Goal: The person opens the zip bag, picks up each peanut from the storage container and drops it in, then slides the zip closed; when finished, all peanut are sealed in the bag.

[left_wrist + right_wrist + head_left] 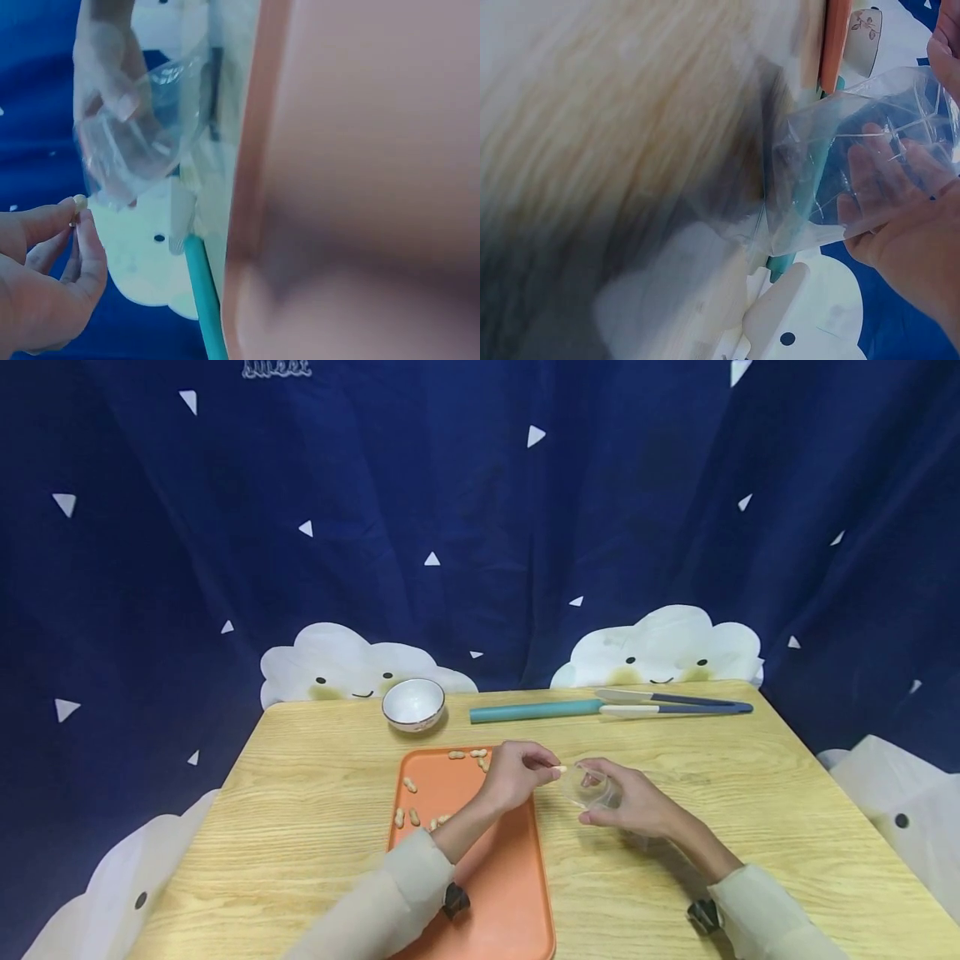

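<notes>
With thumb and fingertips, my left hand (517, 775) pinches a peanut (79, 201), mostly hidden by the fingers, so just a pale end shows. It is at the mouth of a clear plastic bag (802, 142), beyond the right edge of the orange tray (510, 893). My right hand (633, 802) holds that bag from the right, fingers and thumb spread around its mouth, which gapes toward the left hand. Several unshelled peanuts (409, 785) lie scattered on the upper and left parts of the tray; my left forearm covers some of its middle.
Behind the tray stands a small white bowl (414, 703) with a dark rim. A teal rod (534, 711) lies along the back of the wooden table (300, 827). Touching or close to its right end are tongs (697, 709) with pale tips and dark blue handles.
</notes>
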